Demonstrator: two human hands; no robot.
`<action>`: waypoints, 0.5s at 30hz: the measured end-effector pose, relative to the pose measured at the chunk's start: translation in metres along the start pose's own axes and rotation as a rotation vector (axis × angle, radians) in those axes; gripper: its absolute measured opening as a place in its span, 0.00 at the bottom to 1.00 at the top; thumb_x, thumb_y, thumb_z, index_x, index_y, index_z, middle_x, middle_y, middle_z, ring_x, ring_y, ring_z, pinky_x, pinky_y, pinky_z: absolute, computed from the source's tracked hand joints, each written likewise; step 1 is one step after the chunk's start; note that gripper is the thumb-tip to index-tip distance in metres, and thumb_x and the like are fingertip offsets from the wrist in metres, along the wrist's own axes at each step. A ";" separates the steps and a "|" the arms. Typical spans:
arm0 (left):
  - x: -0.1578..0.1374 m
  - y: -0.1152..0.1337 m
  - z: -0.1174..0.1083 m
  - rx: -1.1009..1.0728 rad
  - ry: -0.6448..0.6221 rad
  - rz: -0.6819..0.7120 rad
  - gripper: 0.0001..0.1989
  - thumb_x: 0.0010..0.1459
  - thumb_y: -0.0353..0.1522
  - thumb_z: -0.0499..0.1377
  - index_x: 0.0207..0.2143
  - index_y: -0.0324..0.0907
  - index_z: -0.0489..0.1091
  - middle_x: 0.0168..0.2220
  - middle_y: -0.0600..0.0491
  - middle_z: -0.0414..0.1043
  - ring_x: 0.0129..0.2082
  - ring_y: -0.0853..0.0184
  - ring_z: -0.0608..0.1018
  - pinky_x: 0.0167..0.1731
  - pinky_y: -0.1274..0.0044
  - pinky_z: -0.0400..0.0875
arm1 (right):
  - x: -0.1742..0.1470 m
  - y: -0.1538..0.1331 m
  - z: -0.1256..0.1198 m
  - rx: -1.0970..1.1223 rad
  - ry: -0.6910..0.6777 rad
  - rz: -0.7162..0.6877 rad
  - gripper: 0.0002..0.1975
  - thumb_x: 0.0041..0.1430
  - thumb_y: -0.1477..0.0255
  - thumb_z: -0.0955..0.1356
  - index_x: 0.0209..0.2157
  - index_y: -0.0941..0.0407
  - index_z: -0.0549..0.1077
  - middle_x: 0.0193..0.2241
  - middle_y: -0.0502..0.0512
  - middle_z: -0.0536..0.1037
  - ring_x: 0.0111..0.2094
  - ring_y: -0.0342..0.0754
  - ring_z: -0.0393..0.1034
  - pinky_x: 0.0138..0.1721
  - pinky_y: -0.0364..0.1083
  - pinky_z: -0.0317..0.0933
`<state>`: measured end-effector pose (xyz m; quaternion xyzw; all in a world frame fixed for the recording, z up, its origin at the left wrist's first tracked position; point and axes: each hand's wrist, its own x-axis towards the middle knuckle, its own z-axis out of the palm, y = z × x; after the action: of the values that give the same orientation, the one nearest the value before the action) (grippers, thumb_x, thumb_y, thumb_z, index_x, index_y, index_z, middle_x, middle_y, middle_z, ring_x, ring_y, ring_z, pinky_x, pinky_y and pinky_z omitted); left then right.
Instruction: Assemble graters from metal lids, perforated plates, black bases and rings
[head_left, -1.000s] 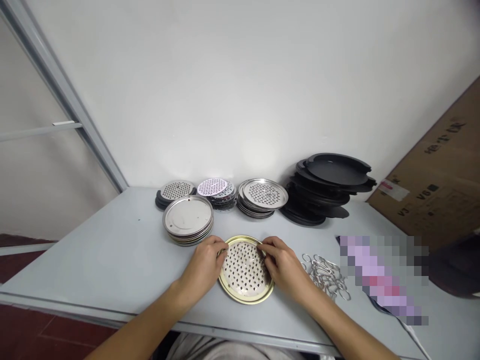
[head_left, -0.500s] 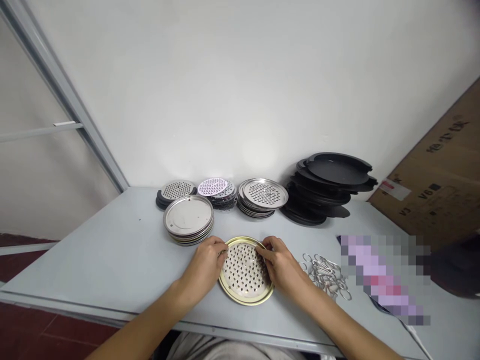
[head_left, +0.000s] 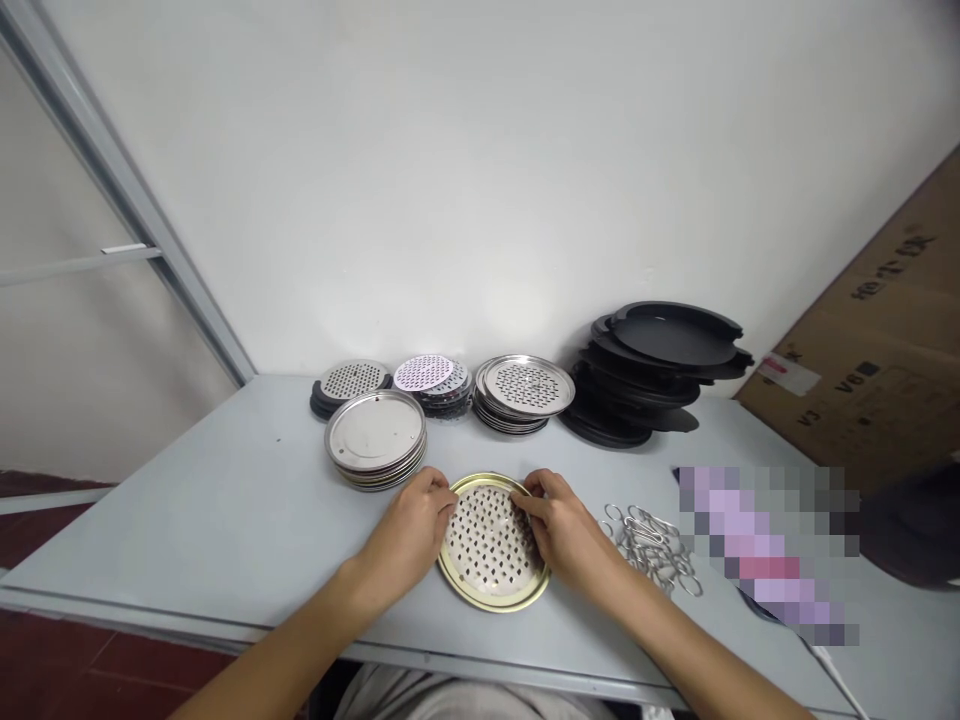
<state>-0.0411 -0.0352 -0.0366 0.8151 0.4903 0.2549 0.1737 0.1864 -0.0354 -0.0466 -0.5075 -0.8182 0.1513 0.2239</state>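
In front of me on the grey table lies a round gold-rimmed metal tray [head_left: 510, 604]. Inside its rim sits a perforated metal disc [head_left: 491, 545] with many small holes. My left hand [head_left: 416, 515] pinches the upper left of the rim, thumb and fingers closed on it. On the upper right edge, my right hand [head_left: 556, 515] grips in the same way, its thumb over the disc. Just beyond my left hand stands a stack of plain round metal trays [head_left: 377, 432]. Beside my right forearm is a heap of metal wire rings with hooks [head_left: 651, 545].
Along the wall stand several stacks: perforated discs with black holders [head_left: 352, 382], a lilac perforated disc [head_left: 424, 373] on more discs, perforated metal trays [head_left: 527, 385], and black round pans [head_left: 675, 335]. A cardboard box [head_left: 877, 330] leans at right, behind a blurred purple object [head_left: 757, 550].
Both hands stay on the tray's rim in nearly the same place. The whole view has shifted very slightly; no object has visibly moved on the table.
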 end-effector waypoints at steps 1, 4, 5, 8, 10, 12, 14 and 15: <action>0.000 0.000 -0.001 0.002 -0.010 0.001 0.14 0.62 0.26 0.49 0.31 0.39 0.73 0.39 0.49 0.67 0.37 0.68 0.72 0.43 0.74 0.68 | 0.000 0.000 0.000 0.000 -0.003 0.003 0.18 0.53 0.87 0.59 0.33 0.58 0.77 0.38 0.61 0.70 0.41 0.53 0.65 0.43 0.48 0.62; 0.000 0.000 -0.003 0.021 -0.039 0.007 0.14 0.62 0.25 0.49 0.31 0.40 0.74 0.40 0.49 0.66 0.37 0.68 0.72 0.42 0.75 0.68 | 0.001 -0.002 -0.001 0.000 -0.008 0.012 0.18 0.53 0.87 0.59 0.31 0.58 0.77 0.38 0.61 0.70 0.42 0.53 0.66 0.43 0.48 0.62; 0.000 0.001 -0.003 0.038 -0.055 0.014 0.14 0.61 0.25 0.49 0.32 0.40 0.74 0.40 0.48 0.66 0.37 0.67 0.72 0.42 0.75 0.68 | 0.001 -0.002 -0.001 0.000 -0.010 0.014 0.18 0.53 0.87 0.59 0.31 0.58 0.77 0.38 0.61 0.70 0.41 0.53 0.66 0.43 0.48 0.62; -0.002 0.004 -0.005 0.125 -0.124 0.037 0.15 0.59 0.22 0.48 0.35 0.39 0.74 0.40 0.47 0.65 0.39 0.65 0.71 0.42 0.73 0.68 | 0.001 -0.003 -0.002 -0.002 -0.016 0.011 0.18 0.54 0.87 0.59 0.30 0.58 0.77 0.39 0.61 0.70 0.41 0.52 0.66 0.43 0.47 0.62; -0.003 0.007 -0.007 0.199 -0.164 0.047 0.16 0.58 0.20 0.47 0.36 0.38 0.74 0.40 0.45 0.65 0.40 0.63 0.71 0.43 0.72 0.67 | 0.002 -0.003 -0.002 -0.009 -0.015 0.008 0.18 0.54 0.87 0.59 0.31 0.57 0.77 0.39 0.61 0.70 0.41 0.52 0.66 0.43 0.47 0.62; -0.004 0.011 -0.008 0.259 -0.189 0.047 0.17 0.56 0.19 0.46 0.36 0.38 0.73 0.40 0.44 0.65 0.41 0.62 0.70 0.43 0.70 0.67 | 0.002 -0.003 -0.002 -0.022 -0.020 0.008 0.19 0.54 0.87 0.58 0.32 0.57 0.77 0.39 0.61 0.70 0.42 0.52 0.66 0.43 0.47 0.62; -0.003 0.013 -0.009 0.288 -0.205 0.047 0.18 0.56 0.18 0.45 0.37 0.38 0.73 0.40 0.44 0.65 0.41 0.61 0.70 0.43 0.70 0.67 | 0.002 -0.003 -0.002 -0.030 -0.022 0.008 0.19 0.53 0.87 0.58 0.32 0.57 0.77 0.39 0.61 0.71 0.42 0.53 0.66 0.43 0.47 0.62; -0.003 0.013 -0.010 0.287 -0.214 0.045 0.18 0.56 0.18 0.45 0.36 0.38 0.73 0.40 0.44 0.65 0.41 0.61 0.70 0.42 0.71 0.67 | 0.002 -0.003 -0.002 -0.030 -0.021 0.007 0.19 0.53 0.87 0.58 0.31 0.58 0.78 0.39 0.61 0.71 0.42 0.53 0.66 0.44 0.48 0.63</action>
<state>-0.0388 -0.0430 -0.0228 0.8648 0.4820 0.0978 0.1011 0.1843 -0.0347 -0.0425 -0.5119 -0.8210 0.1452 0.2069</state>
